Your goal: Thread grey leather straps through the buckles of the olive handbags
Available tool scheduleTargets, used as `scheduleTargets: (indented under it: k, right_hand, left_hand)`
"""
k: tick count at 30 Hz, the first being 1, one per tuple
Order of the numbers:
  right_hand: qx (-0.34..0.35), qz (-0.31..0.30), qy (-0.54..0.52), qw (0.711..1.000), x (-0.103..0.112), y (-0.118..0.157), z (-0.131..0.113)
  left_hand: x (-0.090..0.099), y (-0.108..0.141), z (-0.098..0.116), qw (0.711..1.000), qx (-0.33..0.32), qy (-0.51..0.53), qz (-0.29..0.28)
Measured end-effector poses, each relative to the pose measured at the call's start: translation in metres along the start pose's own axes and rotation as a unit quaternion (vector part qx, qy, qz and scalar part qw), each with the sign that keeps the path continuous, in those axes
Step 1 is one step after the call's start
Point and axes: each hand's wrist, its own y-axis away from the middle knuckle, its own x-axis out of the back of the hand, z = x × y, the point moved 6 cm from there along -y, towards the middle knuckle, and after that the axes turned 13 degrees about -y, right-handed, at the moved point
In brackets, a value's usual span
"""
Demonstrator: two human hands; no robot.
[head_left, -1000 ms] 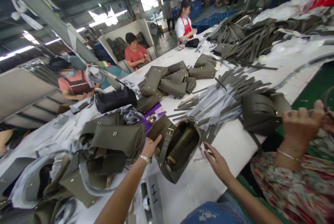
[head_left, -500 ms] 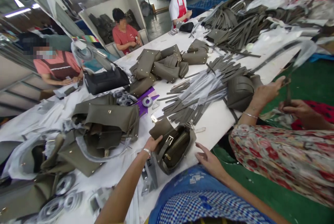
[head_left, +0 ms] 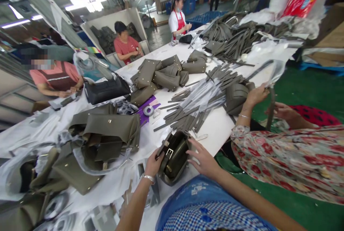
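Observation:
An olive-green bag (head_left: 176, 157) with a gold buckle and a zip stands open at the table edge in front of me. My left hand (head_left: 153, 163), with a bracelet at the wrist, grips the bag's left side, its fingers wrapped round the flap edge. On the other side my right hand (head_left: 201, 157) has its fingers spread, the fingertips at the bag's right rim. Beyond the bag lies a pile of dark straps (head_left: 193, 105) with clear plastic wrap.
More olive bags (head_left: 110, 130) lie at the left and in the middle of the white table (head_left: 219, 130). At the right a person in a floral sleeve (head_left: 285, 159) holds a strap. Three people work across the table.
The bag's flap has been folded back on the left. My right hand has come in from the right to the bag's rim. The view has shifted slightly.

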Motion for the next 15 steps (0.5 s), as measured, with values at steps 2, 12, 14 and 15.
scheduleTargets:
  k: [2,12,14,15]
  right_hand:
    - [-0.006,-0.016,0.002,1.0,-0.004,0.007,0.004]
    - [-0.088,-0.037,-0.177,0.98,0.009,0.017,0.009]
    - [-0.115,0.021,-0.183,0.976,0.027,0.002,0.022]
    - [-0.127,0.05,-0.178,0.975,0.036,-0.007,0.032]
  left_hand:
    - [0.002,0.001,-0.001,1.0,0.008,-0.005,0.024]
    - [0.023,0.001,-0.005,0.995,0.065,0.065,0.048]
    - [0.027,0.004,-0.005,0.992,0.063,0.104,0.022]
    - [0.028,0.007,-0.007,0.99,0.063,0.124,0.007]
